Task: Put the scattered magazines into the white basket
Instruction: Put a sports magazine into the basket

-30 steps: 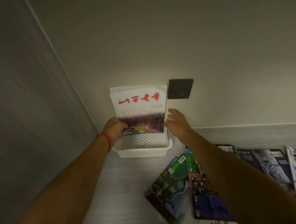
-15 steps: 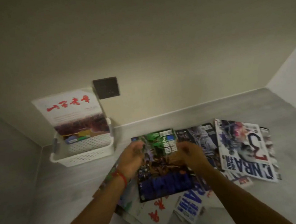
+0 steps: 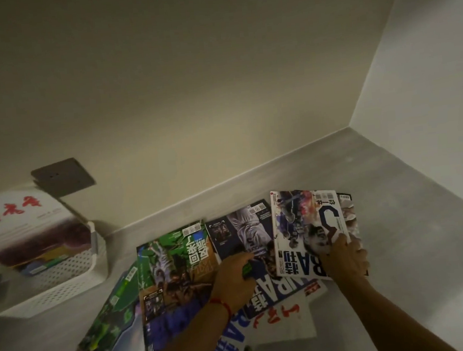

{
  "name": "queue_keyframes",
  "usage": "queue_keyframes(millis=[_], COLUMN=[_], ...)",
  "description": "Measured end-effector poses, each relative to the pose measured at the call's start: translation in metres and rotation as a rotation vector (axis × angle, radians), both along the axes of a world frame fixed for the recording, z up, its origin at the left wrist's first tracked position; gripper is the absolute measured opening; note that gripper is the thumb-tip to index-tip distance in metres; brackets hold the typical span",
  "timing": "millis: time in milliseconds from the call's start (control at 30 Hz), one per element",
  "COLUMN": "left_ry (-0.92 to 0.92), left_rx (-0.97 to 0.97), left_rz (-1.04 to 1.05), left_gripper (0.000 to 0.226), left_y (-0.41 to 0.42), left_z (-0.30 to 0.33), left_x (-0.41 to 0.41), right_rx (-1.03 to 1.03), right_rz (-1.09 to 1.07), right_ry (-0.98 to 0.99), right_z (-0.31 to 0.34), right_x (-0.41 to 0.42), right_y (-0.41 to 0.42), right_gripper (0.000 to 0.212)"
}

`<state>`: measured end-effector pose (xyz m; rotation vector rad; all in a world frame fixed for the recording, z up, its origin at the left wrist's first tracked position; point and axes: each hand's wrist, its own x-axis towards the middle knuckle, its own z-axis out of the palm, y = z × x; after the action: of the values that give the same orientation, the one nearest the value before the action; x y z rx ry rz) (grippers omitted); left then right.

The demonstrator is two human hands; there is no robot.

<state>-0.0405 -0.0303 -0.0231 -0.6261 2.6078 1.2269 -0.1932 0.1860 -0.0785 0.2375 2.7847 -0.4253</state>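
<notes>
Several magazines lie fanned out on the grey floor. My right hand [image 3: 346, 260] grips the near edge of the white NBA magazine [image 3: 305, 224] at the right of the pile. My left hand [image 3: 234, 277] rests flat on a dark magazine [image 3: 239, 237] beside it, fingers spread. Further left lie a green-covered magazine [image 3: 173, 260] and another green one [image 3: 108, 323] beneath it. The white basket [image 3: 65, 284] stands at the left against the wall. A white magazine with red characters [image 3: 23, 223] stands upright inside it.
A dark wall socket plate [image 3: 63, 177] sits on the wall just above the basket. Walls close the floor at the back and on the right. Bare grey floor [image 3: 412, 214] stretches right of the pile.
Both hands left the magazine in the basket and came down on the pile. They then shifted right: the right hand took the NBA magazine's edge. The view swung right.
</notes>
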Motion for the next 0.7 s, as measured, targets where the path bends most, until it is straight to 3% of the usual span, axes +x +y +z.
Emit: queue_keyframes(millis=[233, 267, 333, 400, 433, 500, 567, 700], left_ry=[-0.002, -0.003, -0.006, 0.004, 0.024, 0.094, 0.222, 0.529], left_rx=[-0.061, -0.071, -0.098, -0.159, -0.193, -0.241, -0.298, -0.664], left_rz=[0.042, 0.038, 0.019, -0.021, -0.043, -0.088, -0.129, -0.217], left_gripper=[0.055, 0.054, 0.055, 0.056, 0.056, 0.056, 0.057, 0.072], left_y=[0.010, 0.010, 0.010, 0.010, 0.010, 0.010, 0.010, 0.004], left_z=[0.004, 0.004, 0.004, 0.005, 0.008, 0.018, 0.033, 0.074], left_x=[-0.015, -0.016, -0.016, -0.017, -0.019, -0.023, -0.028, -0.044], right_rx=[-0.136, -0.144, -0.246, -0.535, -0.646, -0.742, -0.709, -0.433], right_rz=[-0.245, -0.230, -0.108, 0.036, 0.106, 0.233, 0.351, 0.778], right_ry=[-0.115, -0.111, -0.028, 0.069, 0.099, 0.128, 0.154, 0.232], right_z=[-0.003, -0.003, -0.003, 0.004, 0.011, 0.033, 0.059, 0.131], right_x=[-0.021, -0.025, -0.029, -0.026, -0.024, -0.025, -0.030, -0.047], right_y=[0.010, 0.014, 0.021, 0.022, 0.020, 0.016, 0.012, -0.001], right_gripper=[0.118, 0.112, 0.078, 0.039, 0.029, 0.030, 0.034, 0.027])
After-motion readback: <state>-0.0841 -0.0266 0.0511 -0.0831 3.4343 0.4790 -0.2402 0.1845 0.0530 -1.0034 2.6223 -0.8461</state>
